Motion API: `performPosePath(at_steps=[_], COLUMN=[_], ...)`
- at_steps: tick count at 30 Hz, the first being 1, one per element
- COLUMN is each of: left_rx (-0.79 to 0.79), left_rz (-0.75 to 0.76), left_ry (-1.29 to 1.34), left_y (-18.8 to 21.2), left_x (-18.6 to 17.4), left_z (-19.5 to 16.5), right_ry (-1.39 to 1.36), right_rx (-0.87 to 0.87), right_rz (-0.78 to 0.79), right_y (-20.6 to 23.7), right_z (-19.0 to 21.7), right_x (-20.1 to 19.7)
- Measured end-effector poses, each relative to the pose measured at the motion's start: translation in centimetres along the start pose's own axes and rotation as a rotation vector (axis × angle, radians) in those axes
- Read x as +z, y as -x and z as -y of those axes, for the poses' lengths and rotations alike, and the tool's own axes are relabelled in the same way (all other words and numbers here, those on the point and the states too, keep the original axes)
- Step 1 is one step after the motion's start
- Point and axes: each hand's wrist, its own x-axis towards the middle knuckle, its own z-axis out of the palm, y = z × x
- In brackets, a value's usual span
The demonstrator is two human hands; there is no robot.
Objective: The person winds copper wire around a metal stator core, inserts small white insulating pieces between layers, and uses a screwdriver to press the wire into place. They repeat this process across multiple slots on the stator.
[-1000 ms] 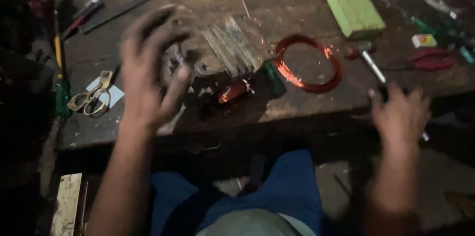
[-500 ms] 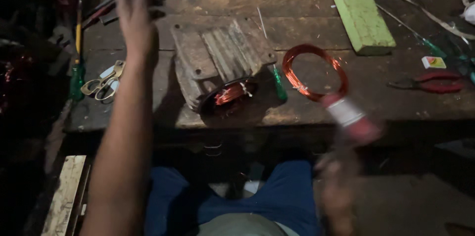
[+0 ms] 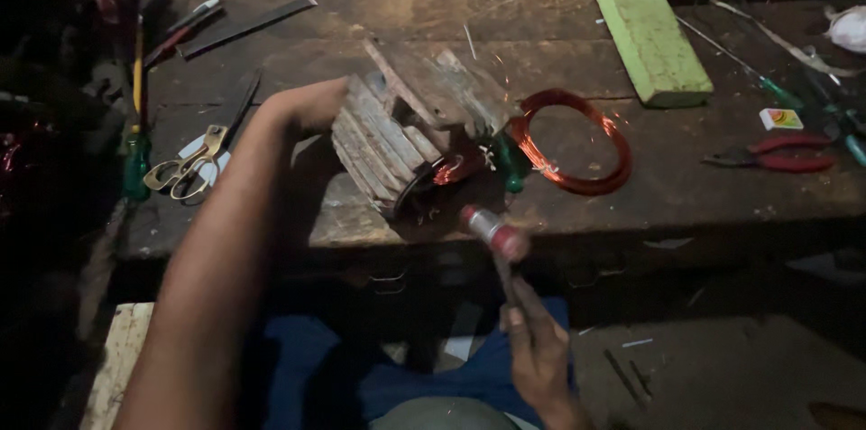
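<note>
Only the head view here, looking down at a dark, worn wooden surface (image 3: 559,24). The left hand (image 3: 311,105) is pressed against the far left side of a finned grey motor housing (image 3: 406,137) that sits tilted near the front edge, middle of the surface; the fingers are hidden behind it, so can't tell how tight the grip is. The right hand (image 3: 537,349) is clenched around the handle of a small hammer (image 3: 492,231), head blurred and just beside the housing's near right end, where some copper winding shows. A loop of copper wire (image 3: 577,141) lies just right of the housing. Scissors (image 3: 194,164) are off to the left, red-handled pliers (image 3: 785,155) far right, and a green wooden piece (image 3: 645,28) at the back.
</note>
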Motion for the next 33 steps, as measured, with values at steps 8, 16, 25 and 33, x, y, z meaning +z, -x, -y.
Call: performPosePath(at_steps=[8, 16, 25, 33], left_rx=[-0.123, -0.002, -0.054, 0.061], left_rz=[-0.030, -0.141, -0.172, -0.150], left_ry=[0.021, 0.074, 0.094, 0.121], left_y=[3.2, 4.0, 4.7, 4.9], left_x=[0.2, 1.0, 1.3, 1.3], left_z=[-1.9, -0.4, -0.9, -0.4], right_ry=[0.232, 0.269, 0.128, -0.022], right_rx=[-0.136, 0.065, -0.277, -0.088], right_rz=[-0.015, -0.018, 0.081, 0.095], right_y=[-2.0, -3.7, -4.4, -4.6], right_z=[0.3, 3.7, 6.3, 5.9], right_x=[0.2, -1.2, -0.2, 0.2])
